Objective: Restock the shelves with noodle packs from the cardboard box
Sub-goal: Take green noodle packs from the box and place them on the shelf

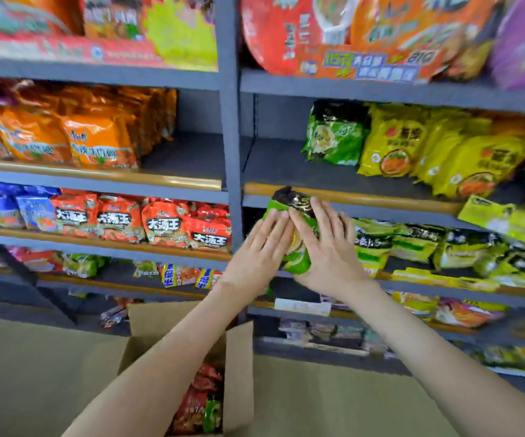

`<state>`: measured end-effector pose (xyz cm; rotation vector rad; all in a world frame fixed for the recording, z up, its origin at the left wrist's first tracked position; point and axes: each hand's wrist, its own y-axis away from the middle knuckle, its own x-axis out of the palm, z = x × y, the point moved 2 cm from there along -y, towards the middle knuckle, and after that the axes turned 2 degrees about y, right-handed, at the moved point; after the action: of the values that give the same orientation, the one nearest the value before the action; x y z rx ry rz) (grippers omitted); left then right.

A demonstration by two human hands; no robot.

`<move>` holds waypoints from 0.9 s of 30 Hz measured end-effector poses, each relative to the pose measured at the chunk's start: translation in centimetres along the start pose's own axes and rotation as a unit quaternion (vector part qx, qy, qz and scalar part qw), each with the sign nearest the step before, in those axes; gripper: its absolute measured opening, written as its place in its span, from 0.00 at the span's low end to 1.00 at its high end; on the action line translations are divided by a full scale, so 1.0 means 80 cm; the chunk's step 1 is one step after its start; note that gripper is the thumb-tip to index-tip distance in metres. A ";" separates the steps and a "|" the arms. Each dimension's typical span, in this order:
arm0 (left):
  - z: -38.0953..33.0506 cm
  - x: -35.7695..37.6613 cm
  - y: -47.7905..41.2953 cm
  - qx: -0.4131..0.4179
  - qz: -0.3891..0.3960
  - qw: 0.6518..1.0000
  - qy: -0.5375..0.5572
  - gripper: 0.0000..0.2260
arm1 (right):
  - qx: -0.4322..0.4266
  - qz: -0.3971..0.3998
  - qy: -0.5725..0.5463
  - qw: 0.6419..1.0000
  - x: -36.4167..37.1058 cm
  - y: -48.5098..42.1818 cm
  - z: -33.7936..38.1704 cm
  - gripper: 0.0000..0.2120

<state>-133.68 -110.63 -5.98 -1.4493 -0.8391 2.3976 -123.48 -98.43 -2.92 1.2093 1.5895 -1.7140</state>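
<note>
a: head view, one frame. where is the pack?
b: the green noodle pack (pixel 300 264) is held upright in the air, in front of the right bay of the shelves (pixel 229 121). its dark top edge overlaps the orange front rail (pixel 381 200).
a: state of each grip?
b: left grip (pixel 261 247) lies flat on the pack's left side. right grip (pixel 329 247) is on its right side and front. fingers of both are straight and press the pack between them. thumbs are hidden behind the pack.
a: box?
b: the cardboard box (pixel 239 357) is on the floor under the forearms, flaps up, with red and green packs (pixel 204 398) inside.
a: neighbours?
b: matching green packs (pixel 333 137) stand on the board above the rail, touching yellow packs (pixel 393 143). a lower green row (pixel 412 244) sits just right of the right grip.
</note>
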 end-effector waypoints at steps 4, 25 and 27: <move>-0.032 -0.027 -0.075 0.006 0.002 0.999 0.046 0.33 | -0.006 -0.051 0.038 0.998 -0.041 -0.003 -0.070 0.52; 0.061 0.109 -0.287 -0.387 0.111 0.563 0.722 0.33 | -0.034 0.090 0.062 0.993 0.037 -0.169 -0.229 0.56; 0.064 0.123 -0.294 -0.401 0.106 0.531 0.739 0.31 | -0.033 0.111 0.027 0.993 0.048 -0.183 -0.236 0.56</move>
<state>-145.38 -88.82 1.96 -2.9754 -1.0976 -0.1089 -132.53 -76.74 2.76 1.3537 1.4688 -1.4888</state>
